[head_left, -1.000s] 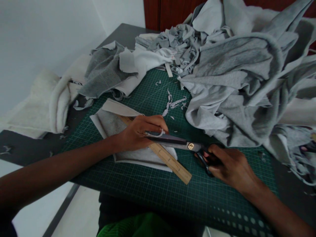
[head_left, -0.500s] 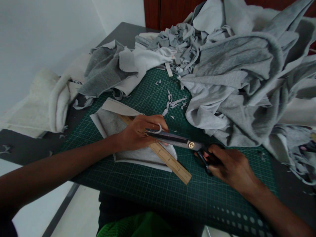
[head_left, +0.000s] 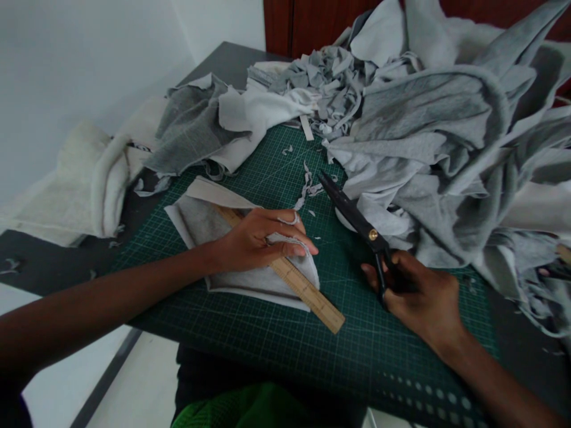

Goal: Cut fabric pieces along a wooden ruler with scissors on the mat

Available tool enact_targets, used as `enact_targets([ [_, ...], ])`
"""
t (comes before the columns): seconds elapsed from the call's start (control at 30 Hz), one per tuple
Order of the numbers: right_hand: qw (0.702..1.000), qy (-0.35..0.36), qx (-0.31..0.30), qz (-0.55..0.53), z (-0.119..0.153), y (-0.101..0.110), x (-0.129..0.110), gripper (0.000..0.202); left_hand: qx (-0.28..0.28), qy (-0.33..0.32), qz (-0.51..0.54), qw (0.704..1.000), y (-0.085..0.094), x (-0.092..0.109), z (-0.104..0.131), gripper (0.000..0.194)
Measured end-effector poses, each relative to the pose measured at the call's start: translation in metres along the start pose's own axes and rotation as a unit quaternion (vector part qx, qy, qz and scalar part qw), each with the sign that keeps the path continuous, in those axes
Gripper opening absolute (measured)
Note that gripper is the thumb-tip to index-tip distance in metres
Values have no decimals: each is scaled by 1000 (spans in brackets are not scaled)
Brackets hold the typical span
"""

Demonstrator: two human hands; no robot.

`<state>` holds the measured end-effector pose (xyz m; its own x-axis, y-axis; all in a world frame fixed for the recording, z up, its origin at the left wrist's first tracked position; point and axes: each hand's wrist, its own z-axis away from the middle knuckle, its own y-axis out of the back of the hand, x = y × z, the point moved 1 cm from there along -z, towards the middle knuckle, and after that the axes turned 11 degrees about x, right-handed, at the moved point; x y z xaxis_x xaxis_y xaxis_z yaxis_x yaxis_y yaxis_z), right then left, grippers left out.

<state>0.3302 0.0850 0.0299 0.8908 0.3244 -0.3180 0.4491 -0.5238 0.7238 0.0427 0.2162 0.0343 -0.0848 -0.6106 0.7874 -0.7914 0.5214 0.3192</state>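
On a dark bench (head_left: 218, 65) beside a pale wall (head_left: 102, 53), a green cutting mat (head_left: 357, 356) lies partly under heaps of grey cloth (head_left: 423, 113). The person's left hand (head_left: 263, 238) is closed on the near-right part of a folded grey fabric piece (head_left: 250, 282), its edge pinched between thumb and fingers; the rest of the piece spreads on the mat to the left of, above and below the hand. A wooden ruler (head_left: 312, 294) lies across the fabric, passing beneath the same hand, its lower end on the mat. The right hand (head_left: 422, 294) is wrapped around the handles of black scissors (head_left: 357, 220), which extend up and left from it, blades together, apart from the fabric. Thin scraps (head_left: 307, 189) lie near the blade tips.
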Motion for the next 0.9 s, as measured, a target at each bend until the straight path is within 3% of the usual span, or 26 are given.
enact_targets([
  [0.3,999,20,-34,8,1,0,1,7,9,-16,7,1000,1,6,1,38],
  [0.47,999,34,-42,8,-4,1,-2,17,45,-10,-11,999,2,7,1,38],
  [0.6,999,27,-30,12,-5,-1,-3,13,26,-3,4,1000,1,6,-1,38],
  [0.73,1000,23,-10,10,-4,-2,-3,8,24,52,5,998,-1,4,-3,42],
  [0.9,999,34,-9,-1,-4,-2,-2,11,67,99,11,993,-3,1,0,36],
])
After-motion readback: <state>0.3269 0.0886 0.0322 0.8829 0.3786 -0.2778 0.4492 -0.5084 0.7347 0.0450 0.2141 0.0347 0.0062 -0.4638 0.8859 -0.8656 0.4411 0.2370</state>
